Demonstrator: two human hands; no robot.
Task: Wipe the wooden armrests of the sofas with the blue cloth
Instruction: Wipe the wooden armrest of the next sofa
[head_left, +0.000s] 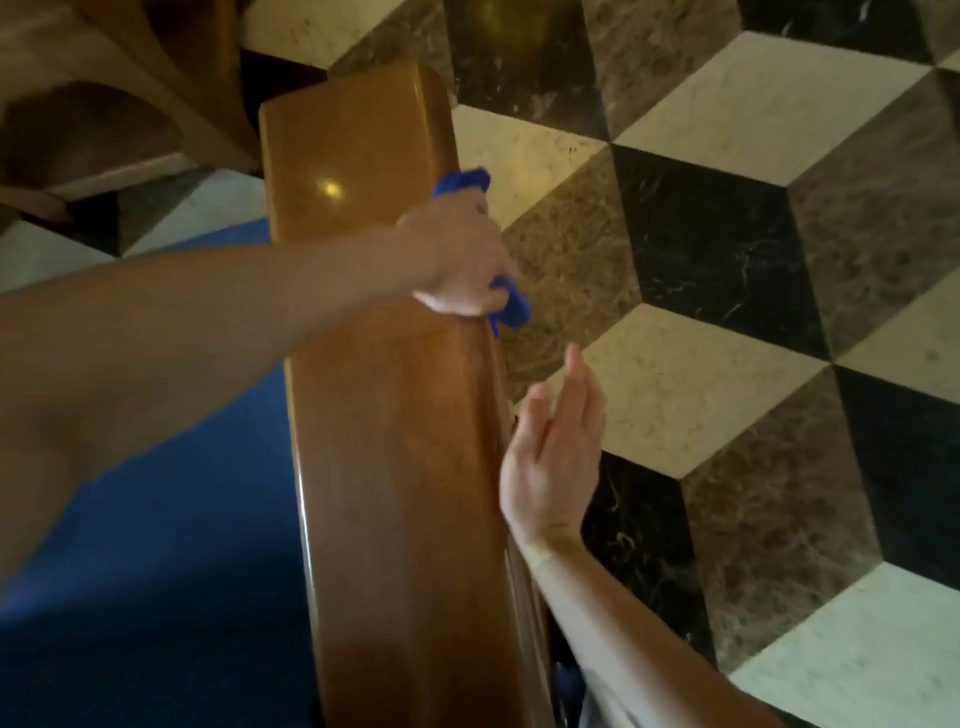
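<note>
A glossy wooden armrest (374, 395) runs from the bottom of the head view up to the middle top. My left hand (457, 254) reaches across it and is shut on the blue cloth (511, 306), pressing it against the armrest's right outer edge. Part of the cloth also sticks out above the hand. My right hand (553, 452) hovers beside the armrest's right side, lower down, fingers apart and holding nothing.
The sofa's blue seat cushion (171, 545) lies left of the armrest. A wooden furniture piece (130, 93) stands at the top left. Marble floor (727, 260) in a cube pattern of black, brown and cream tiles spreads to the right.
</note>
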